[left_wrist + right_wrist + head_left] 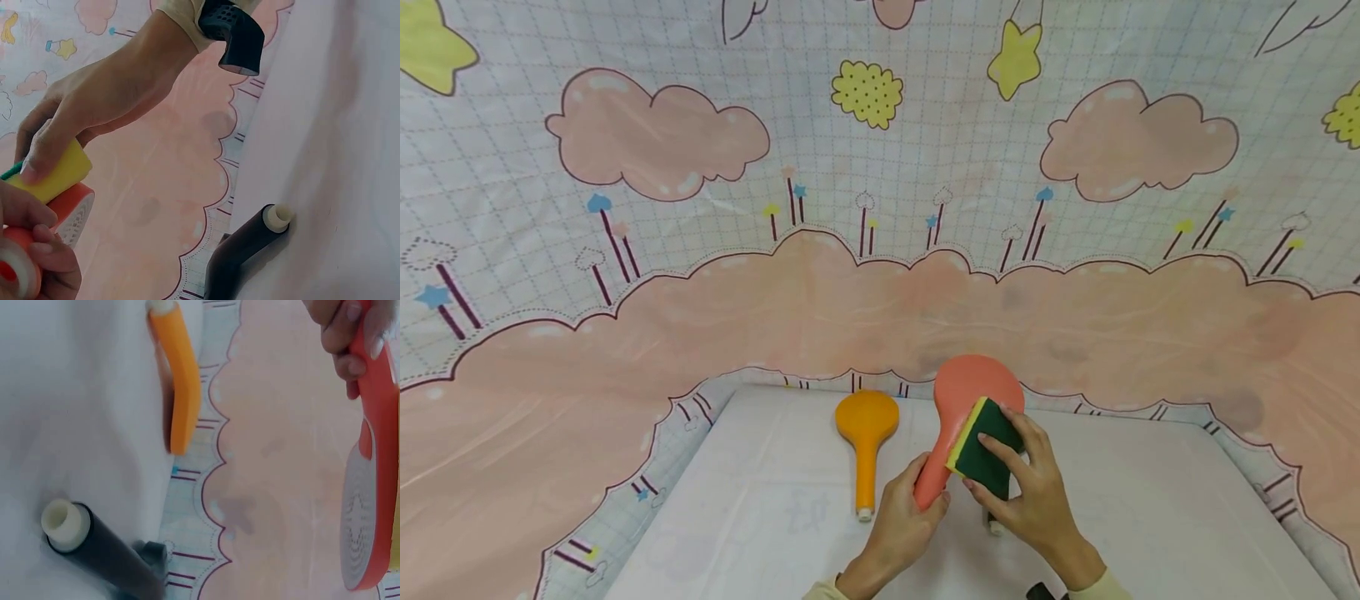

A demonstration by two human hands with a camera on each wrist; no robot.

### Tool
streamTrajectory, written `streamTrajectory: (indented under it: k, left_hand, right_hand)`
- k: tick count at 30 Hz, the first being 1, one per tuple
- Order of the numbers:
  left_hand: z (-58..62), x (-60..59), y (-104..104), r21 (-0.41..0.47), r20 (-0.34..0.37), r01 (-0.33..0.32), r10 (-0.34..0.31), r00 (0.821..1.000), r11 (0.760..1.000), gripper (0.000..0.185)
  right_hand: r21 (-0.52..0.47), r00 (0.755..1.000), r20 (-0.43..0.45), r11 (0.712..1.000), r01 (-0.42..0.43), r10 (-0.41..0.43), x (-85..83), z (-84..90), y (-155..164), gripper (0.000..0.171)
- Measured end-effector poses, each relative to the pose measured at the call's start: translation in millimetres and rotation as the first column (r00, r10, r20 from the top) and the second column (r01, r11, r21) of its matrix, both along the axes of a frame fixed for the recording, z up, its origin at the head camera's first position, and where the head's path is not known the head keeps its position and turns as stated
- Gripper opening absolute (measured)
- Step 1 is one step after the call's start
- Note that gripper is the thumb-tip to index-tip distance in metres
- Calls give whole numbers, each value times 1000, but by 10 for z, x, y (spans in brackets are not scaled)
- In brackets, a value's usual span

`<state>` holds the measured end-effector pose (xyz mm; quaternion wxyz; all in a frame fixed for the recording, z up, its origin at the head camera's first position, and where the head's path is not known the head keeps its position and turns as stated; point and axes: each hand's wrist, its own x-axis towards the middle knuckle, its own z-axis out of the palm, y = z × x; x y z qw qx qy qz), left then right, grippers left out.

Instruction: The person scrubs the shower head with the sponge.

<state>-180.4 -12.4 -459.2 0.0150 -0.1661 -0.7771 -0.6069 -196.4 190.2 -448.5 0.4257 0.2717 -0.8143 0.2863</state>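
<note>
A coral-red shower head [977, 379] is held up off the table, its nozzle face turned away in the head view. My left hand [898, 512] grips it round the handle. The right wrist view shows the pale grey nozzle plate [358, 519] of this shower head. My right hand [1037, 492] holds a sponge [992, 446] with a dark green scouring side and a yellow side. Its fingers and thumb spread over the green side, and the yellow foam [62, 172] lies against the back of the shower head.
An orange shower head [867, 417] lies on the white table [737, 500], left of my hands. A black shower head [112, 550] lies behind the right hand, mostly hidden in the head view. Beyond the table hangs a cloud-patterned cloth [850, 317].
</note>
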Motion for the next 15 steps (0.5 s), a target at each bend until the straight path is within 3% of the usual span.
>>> streamTrajectory:
  k: [9, 15]
  left_hand:
    - [44, 35, -18, 22, -41, -25, 26, 999, 999, 50]
    - [48, 61, -57, 28, -73, -44, 46, 996, 999, 47]
  right_hand:
    - [-51, 995, -89, 998, 42, -46, -79, 68, 198, 58]
    - [-73, 995, -37, 993, 88, -91, -90, 68, 289, 63]
